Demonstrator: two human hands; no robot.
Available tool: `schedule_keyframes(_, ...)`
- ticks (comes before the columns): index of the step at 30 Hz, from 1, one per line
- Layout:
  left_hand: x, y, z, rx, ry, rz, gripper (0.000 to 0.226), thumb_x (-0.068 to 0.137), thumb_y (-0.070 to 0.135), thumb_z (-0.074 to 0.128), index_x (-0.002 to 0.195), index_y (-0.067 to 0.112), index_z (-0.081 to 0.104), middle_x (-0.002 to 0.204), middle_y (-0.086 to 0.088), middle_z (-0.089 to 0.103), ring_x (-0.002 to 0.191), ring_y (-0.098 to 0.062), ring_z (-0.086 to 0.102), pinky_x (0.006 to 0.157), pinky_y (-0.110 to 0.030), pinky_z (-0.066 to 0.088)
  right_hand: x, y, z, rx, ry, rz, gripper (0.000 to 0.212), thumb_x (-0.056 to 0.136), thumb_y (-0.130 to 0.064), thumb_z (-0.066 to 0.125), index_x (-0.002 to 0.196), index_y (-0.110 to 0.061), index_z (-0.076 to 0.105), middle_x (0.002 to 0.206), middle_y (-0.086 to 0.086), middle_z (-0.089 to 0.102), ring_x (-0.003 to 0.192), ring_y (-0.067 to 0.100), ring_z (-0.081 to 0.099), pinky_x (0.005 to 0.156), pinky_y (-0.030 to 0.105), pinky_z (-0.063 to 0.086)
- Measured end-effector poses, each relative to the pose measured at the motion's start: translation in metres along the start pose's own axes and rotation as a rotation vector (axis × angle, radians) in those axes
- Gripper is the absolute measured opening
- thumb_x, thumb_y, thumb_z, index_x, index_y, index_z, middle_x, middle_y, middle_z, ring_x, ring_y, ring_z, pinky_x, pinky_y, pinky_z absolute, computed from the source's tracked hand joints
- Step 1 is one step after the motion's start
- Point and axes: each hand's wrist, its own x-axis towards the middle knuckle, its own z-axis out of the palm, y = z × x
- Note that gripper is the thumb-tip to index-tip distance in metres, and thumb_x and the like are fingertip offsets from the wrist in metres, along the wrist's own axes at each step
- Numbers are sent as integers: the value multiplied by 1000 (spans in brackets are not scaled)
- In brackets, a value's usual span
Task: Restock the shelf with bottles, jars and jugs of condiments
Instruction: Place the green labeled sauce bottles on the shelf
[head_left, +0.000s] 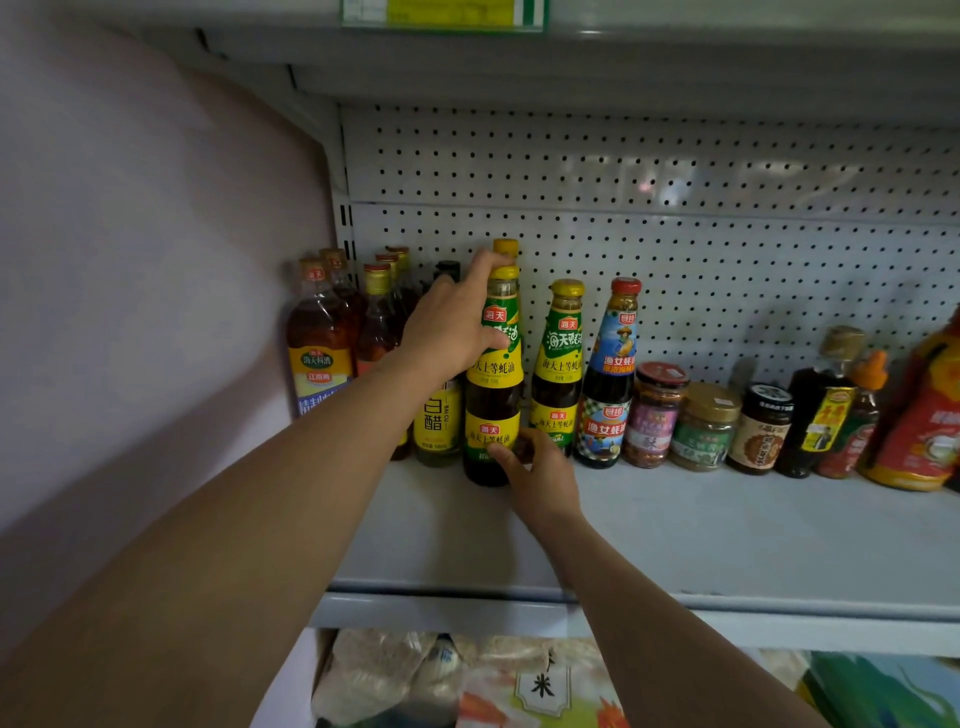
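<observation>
A tall oyster sauce bottle (493, 384) with a yellow cap and a green and yellow label stands upright on the white shelf (727, 525). My left hand (452, 322) grips its neck and shoulder from the left. My right hand (540, 473) holds its base from the right, thumb on the lower label. A second matching bottle (560, 364) stands just to its right, and a red-capped oyster sauce bottle (608, 374) stands beside that. Another yellow cap (505, 247) shows behind the held bottle.
Cooking wine bottles (319, 343) and a white vinegar bottle (438, 421) fill the shelf's left end by the wall. Small jars (655, 415), dark bottles (815, 405) and a red jug (924, 415) line the back right. A pegboard (675, 208) backs the shelf. Rice bags (467, 680) lie below.
</observation>
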Motion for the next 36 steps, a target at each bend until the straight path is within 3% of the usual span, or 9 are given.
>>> schedule_keyframes(12,9,-7,5,0,-2,0,85,79,23,82,142,43,29,120,-14,52,105,-33,58,91,-46,49,6,2,4,-88,29,-14,49,90,-57,63,120,-19,58,111,-2,67,99,16,60,79,34,51)
schedule_keyframes(21,9,-10,9,17,13,18,86,82,23,79,143,46,24,119,-13,51,103,-29,58,86,-41,47,4,-1,2,-111,32,16,50,89,-57,64,123,-20,58,114,-1,67,102,19,62,75,28,42)
schedule_keyframes(28,-5,-1,10,108,102,44,91,81,24,80,152,37,23,125,-13,58,118,-31,52,95,-45,45,-14,-14,-36,-156,-45,38,55,87,-49,71,128,-15,56,122,4,63,110,25,61,87,34,50)
schedule_keyframes(32,-26,8,12,72,234,-1,104,76,26,84,155,36,17,145,-12,46,133,-32,42,105,-46,42,-30,-17,-83,-303,-92,-61,61,82,-49,75,131,-20,52,126,4,63,112,27,62,86,37,53)
schedule_keyframes(36,-76,14,19,-10,223,-129,96,79,25,82,154,34,23,150,-12,34,140,-31,32,112,-47,35,-48,-23,-127,-485,-168,-117,76,85,-47,75,147,-22,38,138,10,54,121,33,56,93,39,51)
